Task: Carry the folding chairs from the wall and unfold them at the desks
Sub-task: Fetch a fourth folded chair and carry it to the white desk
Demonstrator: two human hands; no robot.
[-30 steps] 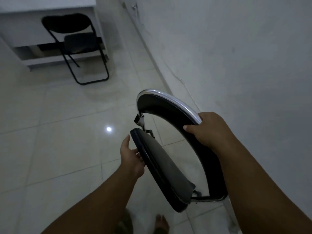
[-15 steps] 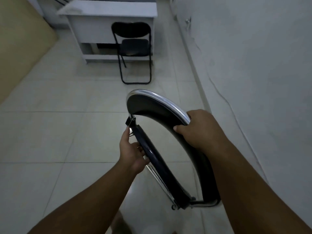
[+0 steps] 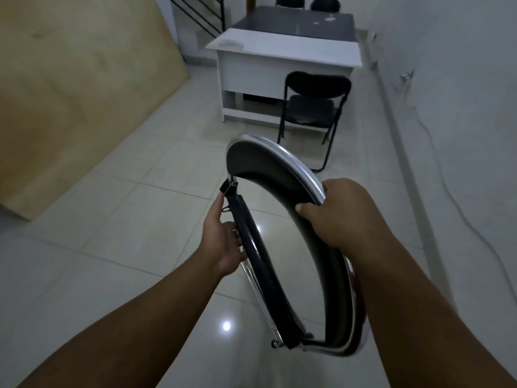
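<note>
Left hand (image 3: 223, 242), right hand (image 3: 335, 217) grip folded chair (image 3: 263, 163); desk (image 3: 279, 65) shifted lower

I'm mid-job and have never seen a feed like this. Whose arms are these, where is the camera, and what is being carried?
There is no machine here. The two bare arms belong to a person, and the single picture comes from a wide-angle camera worn on their head, looking forward and down. The lens bends straight lines, so the chair looks curved.

The left hand grips the seat edge of a folded chair, and the right hand grips the chrome top of its backrest, so the chair is held between them.

Ahead stands a white desk with one black chair already unfolded at it. Behind that is a dark table. A large wooden board stands on the left, and a white wall runs along the right.
</note>
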